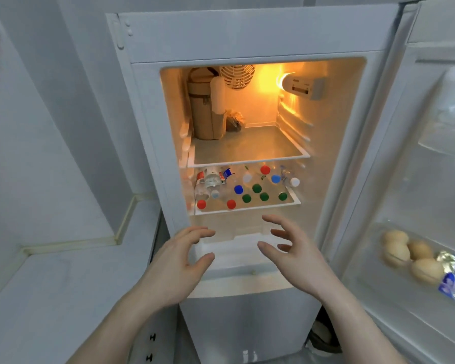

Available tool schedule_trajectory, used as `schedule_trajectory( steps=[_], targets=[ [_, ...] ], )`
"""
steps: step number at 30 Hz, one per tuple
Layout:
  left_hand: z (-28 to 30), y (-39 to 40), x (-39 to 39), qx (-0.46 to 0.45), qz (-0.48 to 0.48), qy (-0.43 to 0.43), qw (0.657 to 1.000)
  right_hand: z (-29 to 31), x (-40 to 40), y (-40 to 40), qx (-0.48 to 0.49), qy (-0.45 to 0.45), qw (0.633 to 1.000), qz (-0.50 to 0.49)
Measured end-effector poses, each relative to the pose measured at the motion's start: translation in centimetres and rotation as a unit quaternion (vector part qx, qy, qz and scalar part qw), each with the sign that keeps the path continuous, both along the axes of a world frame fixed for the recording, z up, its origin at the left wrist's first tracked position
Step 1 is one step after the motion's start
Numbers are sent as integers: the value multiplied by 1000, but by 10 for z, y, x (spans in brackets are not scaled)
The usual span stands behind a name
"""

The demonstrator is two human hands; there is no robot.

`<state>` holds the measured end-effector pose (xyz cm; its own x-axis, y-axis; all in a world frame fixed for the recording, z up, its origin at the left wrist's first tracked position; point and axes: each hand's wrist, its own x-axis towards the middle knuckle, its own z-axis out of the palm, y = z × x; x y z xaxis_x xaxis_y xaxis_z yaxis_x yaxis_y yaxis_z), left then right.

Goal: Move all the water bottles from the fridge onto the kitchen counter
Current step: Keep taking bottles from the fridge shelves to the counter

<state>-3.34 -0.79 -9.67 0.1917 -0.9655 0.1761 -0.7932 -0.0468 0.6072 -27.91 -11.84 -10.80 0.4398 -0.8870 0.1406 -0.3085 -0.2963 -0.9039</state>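
The white fridge [250, 38] stands open with its light on. Several clear water bottles [244, 190] with red, green, blue and white caps crowd its lower glass shelf; some at the left lie on their sides. My left hand [179, 261] and my right hand [292, 256] hover side by side in front of the fridge, just below that shelf. Both have spread, relaxed fingers and hold nothing. The white kitchen counter [47, 292] lies to the left of the fridge.
The upper shelf [250, 151] carries a tan flask case [205, 111] and a small bag at the back left. The open fridge door [426, 179] on the right holds several eggs [407, 253] and foil packets in its rack. A wall corner stands behind the counter.
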Motion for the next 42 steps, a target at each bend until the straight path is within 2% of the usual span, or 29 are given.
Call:
schedule_trajectory(
  steps=[6,10,16,21,26,35,42],
  targets=[
    [-8,-96,-12,43,18,99,994,-4,2,-82,33,-26,999,-12],
    [-13,-164,-21,71,46,198,977,-12,10,-125,58,-53,997,-15],
    [-15,-246,-23,125,130,398,900,-20,31,-159,78,-83,993,-30],
    [-15,-294,-23,147,158,436,874,-27,46,-176,99,-117,987,-53],
    [-11,-320,-26,156,172,526,818,-29,53,-190,116,-117,985,-59],
    [-22,-331,-22,100,208,566,792,-45,57,-210,136,-105,982,-85],
    [-26,-281,-20,92,222,511,825,-50,72,-235,156,-100,976,-113]
  ],
)
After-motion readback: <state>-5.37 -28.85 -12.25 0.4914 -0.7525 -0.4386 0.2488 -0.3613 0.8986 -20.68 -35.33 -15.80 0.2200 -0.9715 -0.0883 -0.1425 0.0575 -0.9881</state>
